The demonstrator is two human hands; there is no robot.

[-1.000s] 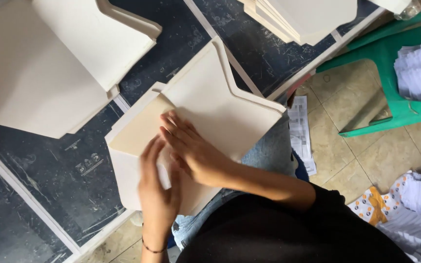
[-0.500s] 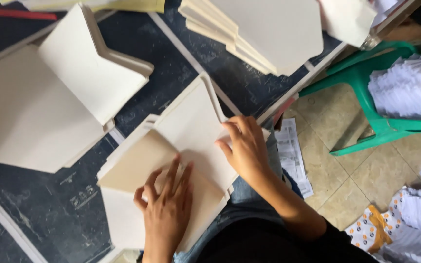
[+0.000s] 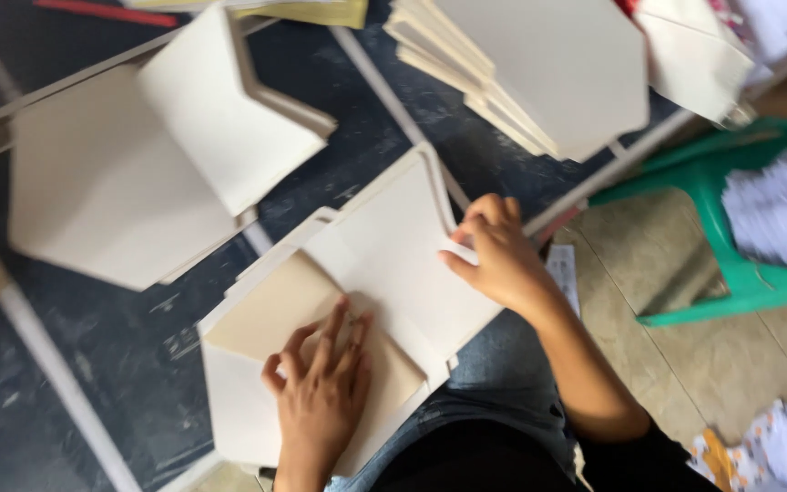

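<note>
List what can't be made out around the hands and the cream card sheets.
- Head view: card beneath the left hand: covered by the palm.
- Right hand fingertips: curled over the card's edge, grip unclear.
- Upper stack: cut by the top edge.
- White bundles: blurred, cut off right.

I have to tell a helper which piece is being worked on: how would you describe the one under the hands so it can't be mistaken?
On the dark table, look at the near edge. The cream folder there is the only one lying opened flat, with the left hand pressing its tan inner panel.
</note>
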